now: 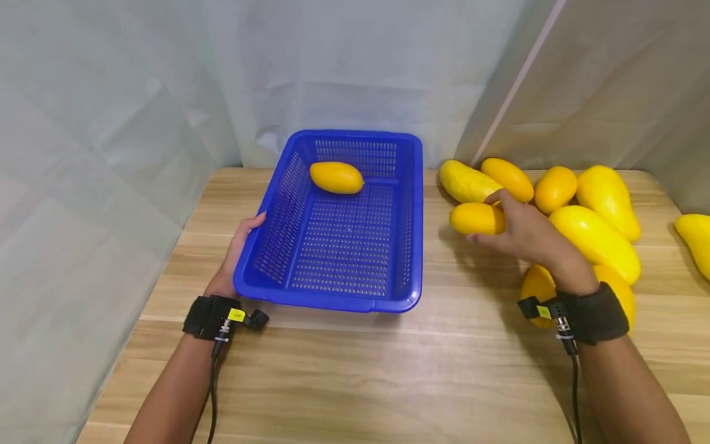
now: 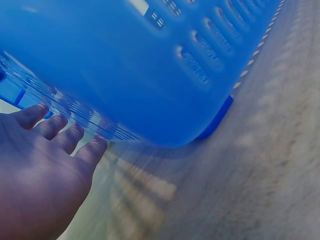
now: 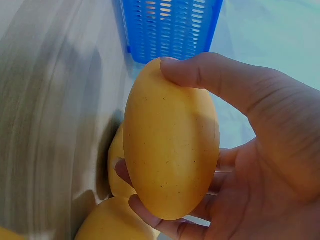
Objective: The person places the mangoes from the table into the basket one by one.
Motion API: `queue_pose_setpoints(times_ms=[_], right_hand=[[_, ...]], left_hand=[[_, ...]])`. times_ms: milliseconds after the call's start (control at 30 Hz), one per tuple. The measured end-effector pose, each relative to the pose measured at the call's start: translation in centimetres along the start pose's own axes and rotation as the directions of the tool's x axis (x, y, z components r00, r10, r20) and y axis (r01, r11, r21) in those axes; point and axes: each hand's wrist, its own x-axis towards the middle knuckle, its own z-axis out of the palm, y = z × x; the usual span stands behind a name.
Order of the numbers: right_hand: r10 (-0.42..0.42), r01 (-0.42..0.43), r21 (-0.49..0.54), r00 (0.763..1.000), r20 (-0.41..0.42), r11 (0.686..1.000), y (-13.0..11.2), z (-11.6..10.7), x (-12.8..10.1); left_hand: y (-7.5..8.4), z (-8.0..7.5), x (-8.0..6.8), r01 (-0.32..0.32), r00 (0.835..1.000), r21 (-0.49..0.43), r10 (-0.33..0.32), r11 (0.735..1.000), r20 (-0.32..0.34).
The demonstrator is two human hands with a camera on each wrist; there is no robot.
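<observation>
Nearest you, your left hand [image 1: 235, 259] is lying against the left wall of the basket [image 1: 407, 209], fingers straight and relaxed, gripping nothing; the left wrist view is showing those fingers [image 2: 75, 137] spread just under the blue rim. Your right hand [image 1: 524, 234] is working to the right of the basket, its thumb and fingers curling round one mango [image 1: 474, 219] and holding it just above the desk [image 1: 388, 370], still outside the basket.

Judging from how things are lying, the work looks barely begun: one mango is sitting inside the basket [image 1: 336, 177], near its far wall, one is in your hand, and the pile [image 1: 596, 237] is still waiting on the desk to the right of the basket. I am counting about seven there, plus one further right [image 1: 696, 240] at the frame's edge.

Some things are hard to make out. Your right wrist and its strap are covering most of the nearest mango [image 1: 540, 287] in the pile, so I cannot tell whether one or two are lying there. The fruit furthest right of the basket is being cut off by the frame. The left wrist view is blurring, so I cannot tell whether your fingertips are actually touching the basket. In the right wrist view, the held mango [image 3: 170, 140] is filling the picture and hiding most of the fruit behind it.
</observation>
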Motion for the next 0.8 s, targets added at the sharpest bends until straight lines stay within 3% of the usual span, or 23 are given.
queue_pose_setpoints(times_ms=[367, 600, 800], right_hand=[[-0.013, 0.013, -0.012, 1.000, -0.007, 1.000, -0.36, -0.28, -0.02], [-0.003, 0.003, -0.023, 1.000, -0.003, 1.000, -0.44, -0.33, -0.05], [-0.011, 0.011, -0.026, 1.000, -0.013, 1.000, -0.58, -0.58, -0.27]], left_hand=[[0.03, 0.03, -0.19, -0.012, 1.000, -0.005, 0.012, 1.000, 0.012], [0.10, 0.15, -0.19, 0.002, 1.000, 0.006, -0.002, 1.000, -0.014], [0.05, 0.00, -0.10, -0.001, 1.000, -0.021, 0.001, 1.000, 0.008]])
